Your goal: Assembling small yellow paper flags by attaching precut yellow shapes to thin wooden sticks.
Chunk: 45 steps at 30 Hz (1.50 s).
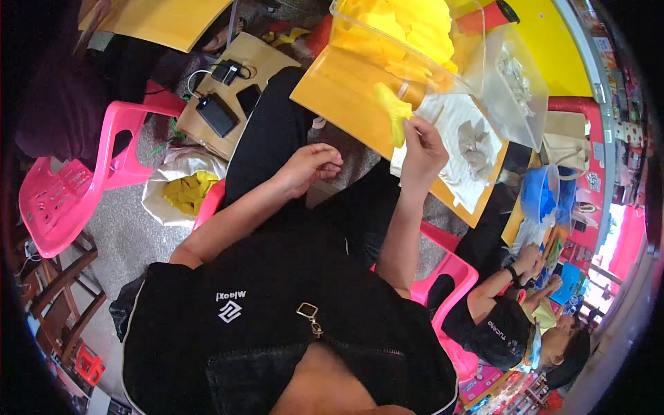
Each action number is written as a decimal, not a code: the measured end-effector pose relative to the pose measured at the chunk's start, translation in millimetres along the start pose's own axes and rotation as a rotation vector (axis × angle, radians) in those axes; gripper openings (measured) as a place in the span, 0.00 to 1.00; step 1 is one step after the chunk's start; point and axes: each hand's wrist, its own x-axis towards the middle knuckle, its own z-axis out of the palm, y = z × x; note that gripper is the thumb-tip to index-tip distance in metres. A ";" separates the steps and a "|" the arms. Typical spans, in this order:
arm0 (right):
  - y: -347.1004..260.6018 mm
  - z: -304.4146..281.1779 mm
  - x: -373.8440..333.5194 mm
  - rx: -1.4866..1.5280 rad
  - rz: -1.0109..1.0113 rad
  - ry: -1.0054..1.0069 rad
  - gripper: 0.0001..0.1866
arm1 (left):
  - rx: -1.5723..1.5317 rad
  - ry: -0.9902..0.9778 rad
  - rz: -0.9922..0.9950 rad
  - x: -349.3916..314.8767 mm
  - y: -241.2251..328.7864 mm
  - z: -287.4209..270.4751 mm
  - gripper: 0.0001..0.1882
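Observation:
Between finger and thumb of my right hand (423, 151) a limp piece of yellow fabric (395, 111) is pinched. It hangs over the yellow-orange table (346, 104), just in front of a clear plastic bin (366, 38). Inside that bin lies a heap of yellow fabric pieces (408, 28). My left hand (311, 169) is above my lap with its fingers curled closed; whatever they may hold is hidden. Beside my right hand, white sheets (443, 183) lie on the table, with a crumpled grey piece (477, 149) on top.
A second clear bin (515, 83) with pale pieces stands on the right. At left are a cardboard box (238, 62) bearing phones, a white sack (162, 197) with yellow cloth, and a pink chair (104, 166). A co-worker (491, 325) works at the right.

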 end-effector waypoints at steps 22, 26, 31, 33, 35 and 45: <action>12.6 2.7 -46.0 0.045 0.559 -0.511 0.14 | -0.209 0.112 0.321 4.0 51.0 41.2 0.15; 18.2 2.4 -51.1 0.048 0.418 -0.465 0.13 | -0.078 0.090 0.265 0.4 58.2 33.9 0.16; 27.4 -3.0 -51.2 -0.074 0.375 -0.515 0.13 | 0.437 -0.037 0.230 -3.1 75.7 19.1 0.12; 14.9 0.7 -48.9 -0.095 0.398 -0.533 0.14 | 0.499 -0.021 0.296 -5.0 76.0 22.0 0.10; 1.9 4.9 -49.4 -0.099 0.376 -0.479 0.13 | 0.562 -0.006 0.359 -5.8 73.5 25.3 0.08; 18.0 4.5 -46.4 0.106 0.520 -0.620 0.15 | 0.467 0.032 0.340 -5.9 69.7 30.2 0.09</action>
